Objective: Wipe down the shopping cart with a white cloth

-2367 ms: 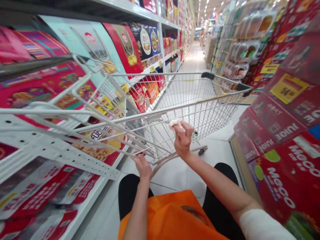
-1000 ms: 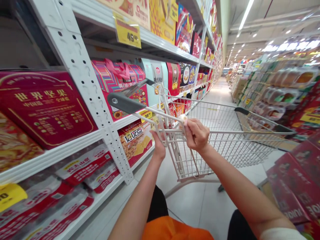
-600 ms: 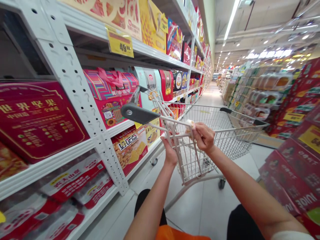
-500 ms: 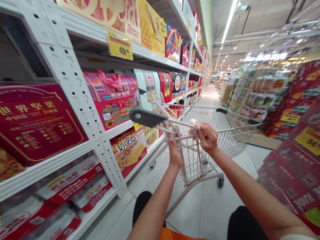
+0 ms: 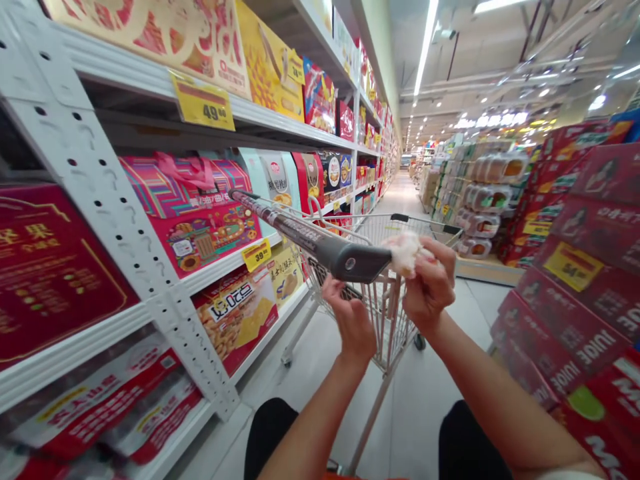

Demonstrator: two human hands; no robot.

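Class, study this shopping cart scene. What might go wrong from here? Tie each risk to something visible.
The shopping cart stands on casters, so it might roll if pressed. Its handle points toward the shelf and might knock the pink gift box. The right hand grips the white wad with its fingertips, so that might slip.

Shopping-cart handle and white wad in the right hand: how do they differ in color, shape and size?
The handle looks dark; the wad is white.
The handle is a straight bar; the wad is crumpled.
The handle is much longer than the wad.
Shared: both meet at the handle's near end.
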